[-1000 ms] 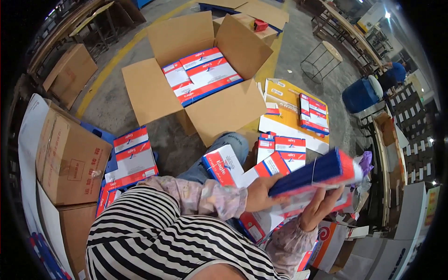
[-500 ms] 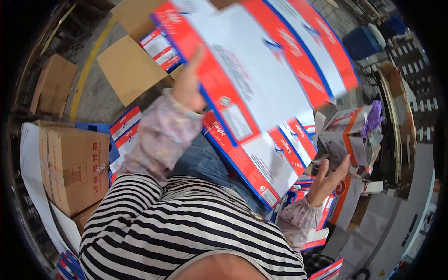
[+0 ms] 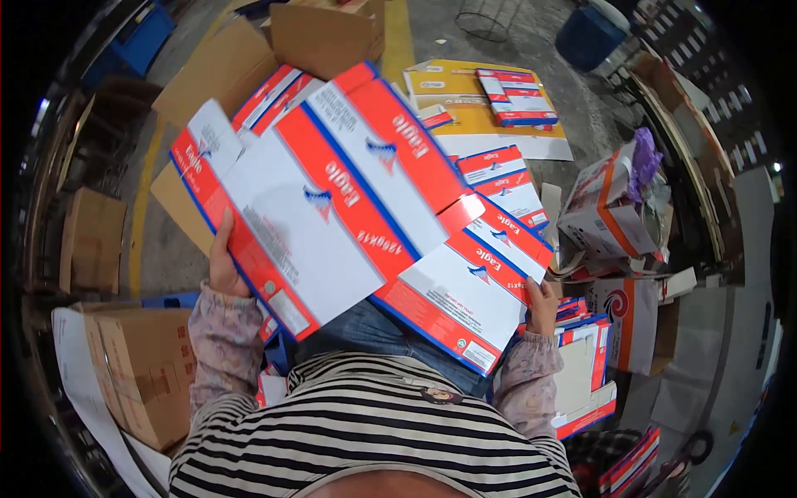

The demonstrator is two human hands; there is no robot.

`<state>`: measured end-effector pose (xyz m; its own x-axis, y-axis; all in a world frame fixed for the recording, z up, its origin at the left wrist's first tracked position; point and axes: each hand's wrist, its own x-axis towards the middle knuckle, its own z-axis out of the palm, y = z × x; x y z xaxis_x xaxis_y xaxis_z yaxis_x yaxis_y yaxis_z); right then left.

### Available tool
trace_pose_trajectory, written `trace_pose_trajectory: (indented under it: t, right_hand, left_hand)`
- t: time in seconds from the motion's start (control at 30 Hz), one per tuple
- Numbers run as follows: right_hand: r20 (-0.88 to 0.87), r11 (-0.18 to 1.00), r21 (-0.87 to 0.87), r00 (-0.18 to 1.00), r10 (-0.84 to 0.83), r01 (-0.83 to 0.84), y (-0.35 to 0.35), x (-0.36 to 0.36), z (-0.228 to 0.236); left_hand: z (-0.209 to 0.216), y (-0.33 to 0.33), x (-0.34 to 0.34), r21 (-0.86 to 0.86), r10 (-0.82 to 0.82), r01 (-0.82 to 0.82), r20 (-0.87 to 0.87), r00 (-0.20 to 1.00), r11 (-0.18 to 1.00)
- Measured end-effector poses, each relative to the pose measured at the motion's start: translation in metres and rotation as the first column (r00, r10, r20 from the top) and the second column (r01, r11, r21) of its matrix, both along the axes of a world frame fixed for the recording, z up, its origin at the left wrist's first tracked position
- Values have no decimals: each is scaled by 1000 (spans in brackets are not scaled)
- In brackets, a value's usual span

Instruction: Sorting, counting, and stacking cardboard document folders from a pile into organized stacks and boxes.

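An open brown box (image 3: 222,70) stands behind. Before it slants a raised carton (image 3: 307,207), flattened, red-white-blue; a lower carton (image 3: 448,295) lies across the person's lap (image 3: 357,329). The left hand (image 3: 227,264) grasps the former's edge; the right hand (image 3: 542,307) touches the latter's, its clasp too obscured to tell.

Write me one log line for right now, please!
left hand: grips upper flat box | right hand: touches right edge of lower flat box | upper overlaps lower | beyond: open carton, yellow sheet

Red, white and blue cartons (image 3: 307,216), black-and-white striped shirt (image 3: 374,427)
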<state>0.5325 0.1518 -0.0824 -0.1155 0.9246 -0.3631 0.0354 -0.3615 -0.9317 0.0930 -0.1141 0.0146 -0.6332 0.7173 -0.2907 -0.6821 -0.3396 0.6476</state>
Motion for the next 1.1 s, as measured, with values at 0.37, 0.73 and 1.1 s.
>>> trace_pose_trajectory:
  t: [0.37, 0.73, 1.1]
  right_hand:
    - [-430, 998, -30, 902, 36, -54, -46, -31, 22]
    - [-303, 630, 672, 921, -246, 389, 7, 73, 184]
    - [-438, 551, 615, 826, -355, 564, 25, 120, 280]
  left_hand:
    - [7, 3, 12, -38, -223, 226, 65, 973, 973]
    - [-16, 49, 102, -41, -362, 369, 129, 923, 928]
    - [-56, 65, 192, -187, -376, 460, 358, 855, 868]
